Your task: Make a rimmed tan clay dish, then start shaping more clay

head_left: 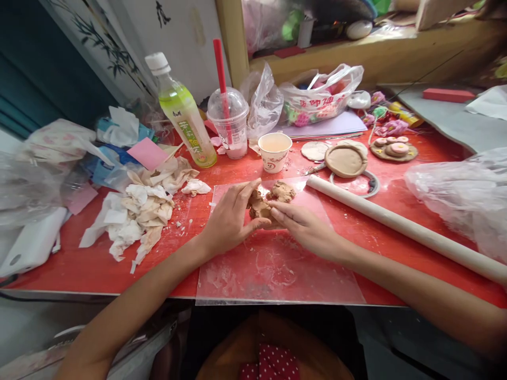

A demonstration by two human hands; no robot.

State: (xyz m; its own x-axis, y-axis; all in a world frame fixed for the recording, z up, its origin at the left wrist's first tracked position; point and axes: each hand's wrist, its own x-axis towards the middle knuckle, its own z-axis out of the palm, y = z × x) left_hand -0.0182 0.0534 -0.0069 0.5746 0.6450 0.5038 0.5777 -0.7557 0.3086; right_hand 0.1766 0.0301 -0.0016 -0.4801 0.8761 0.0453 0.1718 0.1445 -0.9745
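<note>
Between my two hands is a rough lump of brown clay (261,207), resting over a clear plastic sheet (257,274) on the red table. My left hand (232,216) curves round the clay from the left, thumb at its near side. From the right, my right hand (303,224) presses thumb and fingers on the same lump; its fingertips are partly hidden. A second crumbly clay piece (282,191) lies just behind. Farther back stands a paper cup (274,153) of cloudy liquid. A round clay disc with a raised rim (346,159) sits at the back right.
A long pale rolling pin (396,216) slants across the right side. Crumpled tissues (144,211) cover the left, near a green drink bottle (186,116) and a lidded plastic cup (228,121). A clear plastic bag (467,190) lies far right. The table's front edge (99,292) is close.
</note>
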